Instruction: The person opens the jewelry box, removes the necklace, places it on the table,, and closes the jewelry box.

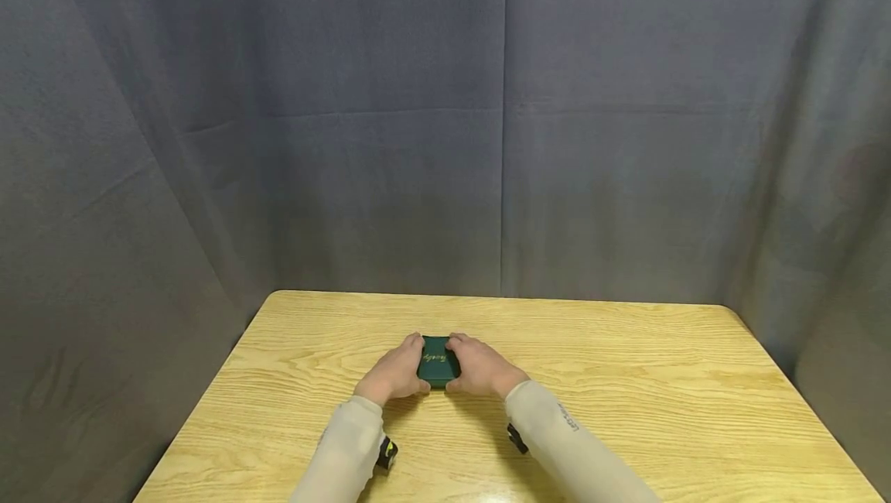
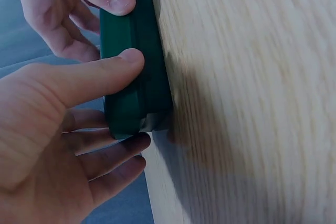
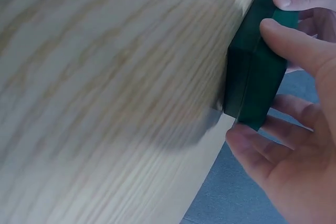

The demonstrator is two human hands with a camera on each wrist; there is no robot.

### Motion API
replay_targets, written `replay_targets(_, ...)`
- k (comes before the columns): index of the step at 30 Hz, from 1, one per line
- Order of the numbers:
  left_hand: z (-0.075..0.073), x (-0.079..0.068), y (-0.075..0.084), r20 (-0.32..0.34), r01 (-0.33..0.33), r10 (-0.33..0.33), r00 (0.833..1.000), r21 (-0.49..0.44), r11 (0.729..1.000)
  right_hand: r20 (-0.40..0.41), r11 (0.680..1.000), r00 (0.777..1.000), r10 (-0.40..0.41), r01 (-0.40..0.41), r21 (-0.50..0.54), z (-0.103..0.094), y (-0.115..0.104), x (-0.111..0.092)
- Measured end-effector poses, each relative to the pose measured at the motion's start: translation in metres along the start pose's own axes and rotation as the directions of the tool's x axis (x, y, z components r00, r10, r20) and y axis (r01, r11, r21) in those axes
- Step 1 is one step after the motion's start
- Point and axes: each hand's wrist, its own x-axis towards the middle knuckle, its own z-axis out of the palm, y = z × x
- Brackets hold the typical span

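Note:
A small dark green box [image 1: 438, 364] with gold script on its lid sits on the wooden table, between both hands. My left hand [image 1: 398, 371] grips its left side, thumb on the near face and fingers along the side. From the right, my right hand [image 1: 482, 366] holds the opposite side in the same way. The left wrist view shows the green box [image 2: 118, 38] with both thumbs pressed on its near face. In the right wrist view the lid seam of the box [image 3: 247, 77] shows, and fingertips touch its end.
The light wooden table [image 1: 626, 379] has rounded far corners. Grey curtains [image 1: 383, 178] hang behind it and along both sides. Dark wrist devices [image 1: 386, 453] are strapped under the beige sleeves [image 1: 557, 426].

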Motion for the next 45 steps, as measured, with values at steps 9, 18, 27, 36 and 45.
replay_targets(9,0.003,-0.002,-0.004,-0.005,-0.024,0.024,1.000,-0.085,0.996,-0.016,0.998,0.999,-0.045,0.044,-0.035,0.001,0.001,-0.007)
replay_targets(18,0.006,-0.004,-0.003,0.004,-0.049,0.050,0.999,-0.097,0.994,-0.015,0.998,0.999,-0.036,0.036,-0.045,-0.003,-0.001,-0.013)
replay_targets(27,0.004,-0.008,-0.004,0.035,-0.053,0.057,0.998,-0.100,0.994,0.005,0.998,0.999,-0.040,0.041,-0.043,-0.004,-0.003,-0.013)
replay_targets(36,0.004,-0.013,-0.002,0.033,-0.053,0.057,0.998,-0.116,0.992,0.028,0.999,0.999,-0.038,0.038,-0.003,-0.004,-0.002,-0.019)
replay_targets(45,0.009,-0.013,-0.004,0.024,-0.063,0.067,0.997,-0.142,0.988,0.042,1.000,0.999,-0.030,0.030,-0.008,-0.004,0.000,-0.023)
